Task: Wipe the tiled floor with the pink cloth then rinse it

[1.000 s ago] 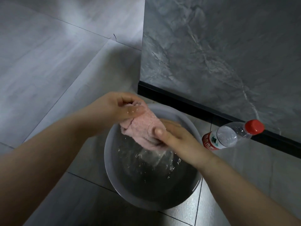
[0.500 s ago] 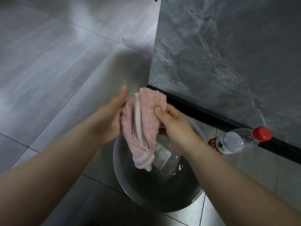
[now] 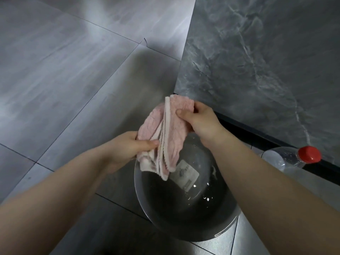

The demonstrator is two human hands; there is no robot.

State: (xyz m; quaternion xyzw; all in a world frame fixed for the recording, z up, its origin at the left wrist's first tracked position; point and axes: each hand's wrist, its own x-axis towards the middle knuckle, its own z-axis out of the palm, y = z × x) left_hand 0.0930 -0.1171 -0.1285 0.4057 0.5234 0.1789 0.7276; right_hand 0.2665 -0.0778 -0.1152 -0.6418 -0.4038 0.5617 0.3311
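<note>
The pink cloth (image 3: 165,133) hangs folded in several layers above the far left rim of a clear basin (image 3: 184,208) that holds water. My right hand (image 3: 198,120) pinches the cloth's top end, thumb on its front. My left hand (image 3: 128,148) grips its lower left side, thumb pressed across the folds. The cloth's bottom edge dangles just over the water. A white label shows through the basin's bottom. Grey floor tiles (image 3: 64,74) spread to the left and behind.
A clear plastic bottle with a red cap (image 3: 298,159) lies on the floor to the right of the basin. A dark marbled wall panel (image 3: 257,52) with a black skirting strip (image 3: 257,137) runs along the right side, close behind the basin.
The cloth came up out of the water and now hangs higher. My left hand slid from the cloth's top down to its lower side; my right hand kept the top.
</note>
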